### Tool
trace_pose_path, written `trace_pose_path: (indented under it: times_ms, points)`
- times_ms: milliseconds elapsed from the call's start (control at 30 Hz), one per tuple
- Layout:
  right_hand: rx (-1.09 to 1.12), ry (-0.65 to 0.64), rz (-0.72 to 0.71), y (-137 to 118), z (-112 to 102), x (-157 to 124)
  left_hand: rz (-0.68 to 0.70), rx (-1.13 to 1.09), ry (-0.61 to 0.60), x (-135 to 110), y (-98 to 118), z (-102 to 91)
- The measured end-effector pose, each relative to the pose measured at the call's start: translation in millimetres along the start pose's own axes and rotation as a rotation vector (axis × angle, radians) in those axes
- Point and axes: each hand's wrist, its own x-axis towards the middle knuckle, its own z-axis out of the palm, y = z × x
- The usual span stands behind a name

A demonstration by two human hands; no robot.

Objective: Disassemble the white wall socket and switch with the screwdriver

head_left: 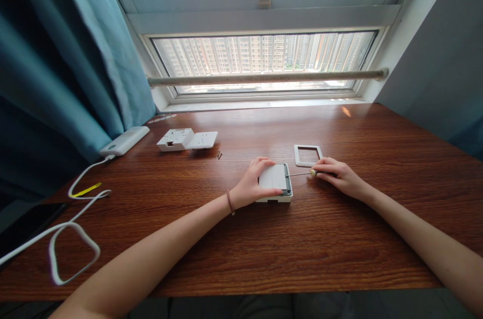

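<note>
Head view, and the left hand has its fingers and thumb clamped across the white box, flat on the surface! On the other side, the right hand pinches the screwdriver by its handle, shaft nearly level, tip right up at the box's right end; whether it touches is too small to tell. Just beyond the right fingers lies the frame. Farther left, two screws lie near a second box.

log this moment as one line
left hand grips white box | right hand holds screwdriver, tip at box's grey edge | white frame on table
</note>
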Motion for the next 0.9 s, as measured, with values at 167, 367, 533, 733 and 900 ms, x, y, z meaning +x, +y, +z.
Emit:
trace_pose_path:
  times_ms: [167,367,533,733,900]
  points:
    - [0.033,-0.042,-0.051,-15,3,2,-0.002,-0.017,0.008,-1,1,0.2]
    - [-0.220,0.036,-0.175,-27,-8,0,-0.004,-0.021,0.021,0,2,1.1]
    - [-0.388,0.111,-0.225,-25,-22,-2,0.001,-0.020,0.029,0,2,1.7]
    - [-0.480,0.121,-0.262,-26,-23,-2,0.004,-0.007,0.024,0,1,1.7]
    - [-0.503,0.121,-0.248,-26,-20,-2,0.008,0.000,0.026,0,1,1.9]
